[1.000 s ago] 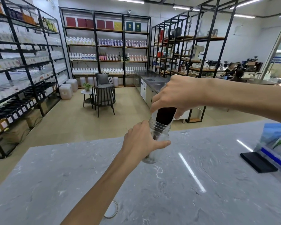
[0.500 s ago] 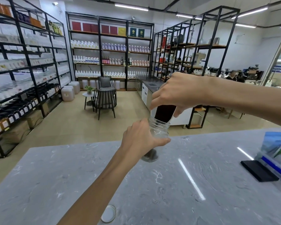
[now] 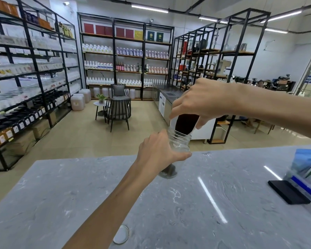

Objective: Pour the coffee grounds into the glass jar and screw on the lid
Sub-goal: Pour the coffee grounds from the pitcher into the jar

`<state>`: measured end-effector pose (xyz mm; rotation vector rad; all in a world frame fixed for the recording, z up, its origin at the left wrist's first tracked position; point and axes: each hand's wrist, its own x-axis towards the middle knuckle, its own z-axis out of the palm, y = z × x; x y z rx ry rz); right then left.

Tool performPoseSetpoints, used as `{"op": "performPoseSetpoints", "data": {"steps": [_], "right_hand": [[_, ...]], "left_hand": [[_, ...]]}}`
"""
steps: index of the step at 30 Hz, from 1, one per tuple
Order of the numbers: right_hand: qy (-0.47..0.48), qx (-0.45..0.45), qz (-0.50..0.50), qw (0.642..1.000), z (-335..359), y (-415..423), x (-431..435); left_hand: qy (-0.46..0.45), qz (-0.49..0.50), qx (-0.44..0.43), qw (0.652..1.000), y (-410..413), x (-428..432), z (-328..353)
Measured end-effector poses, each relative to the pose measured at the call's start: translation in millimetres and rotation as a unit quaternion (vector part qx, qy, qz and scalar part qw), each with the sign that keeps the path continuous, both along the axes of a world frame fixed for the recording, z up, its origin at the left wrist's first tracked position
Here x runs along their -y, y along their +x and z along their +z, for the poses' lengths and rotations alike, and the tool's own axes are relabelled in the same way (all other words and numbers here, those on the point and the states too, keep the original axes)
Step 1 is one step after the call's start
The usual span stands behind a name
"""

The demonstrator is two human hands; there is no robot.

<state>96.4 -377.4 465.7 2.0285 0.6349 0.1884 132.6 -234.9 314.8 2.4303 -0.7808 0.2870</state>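
Note:
A clear glass jar (image 3: pixel 180 142) stands on the grey marble counter (image 3: pixel 187 203), and my left hand (image 3: pixel 158 153) is wrapped around its middle. Dark grounds lie at the jar's bottom (image 3: pixel 169 170). Above it, my right hand (image 3: pixel 201 99) tips a clear container of dark coffee grounds (image 3: pixel 186 123) mouth-down into the jar's opening. The jar's round lid (image 3: pixel 121 234) lies flat on the counter near the front edge, beside my left forearm.
A black pad (image 3: pixel 288 192) and a blue-and-white holder with packets (image 3: pixel 309 175) sit at the counter's right edge. Beyond the counter are shop shelves, a dark chair (image 3: pixel 118 106) and a small round table.
The jar and both hands sit slightly higher in view as the head tilted. Dark grounds have gathered at the jar's bottom. The pouring container stays tipped into the mouth.

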Motion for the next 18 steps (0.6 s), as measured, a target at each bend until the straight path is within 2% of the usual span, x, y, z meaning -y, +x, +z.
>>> {"op": "performPoseSetpoints", "data": {"steps": [3,13,18], "right_hand": [[0.035,0.011,-0.01,0.999,2.7,-2.7,1.5],[-0.019,-0.007,0.013,1.0,-3.0,-3.0,0.1],[-0.031,-0.005,0.017,0.999,-2.0,-1.9,1.5]], "left_hand": [[-0.007,-0.002,0.0,1.0,0.7,0.2,-3.0],[0.013,0.007,0.009,1.0,0.6,2.9,-2.8],[-0.005,-0.002,0.005,1.0,0.1,7.0,-4.2]]}}
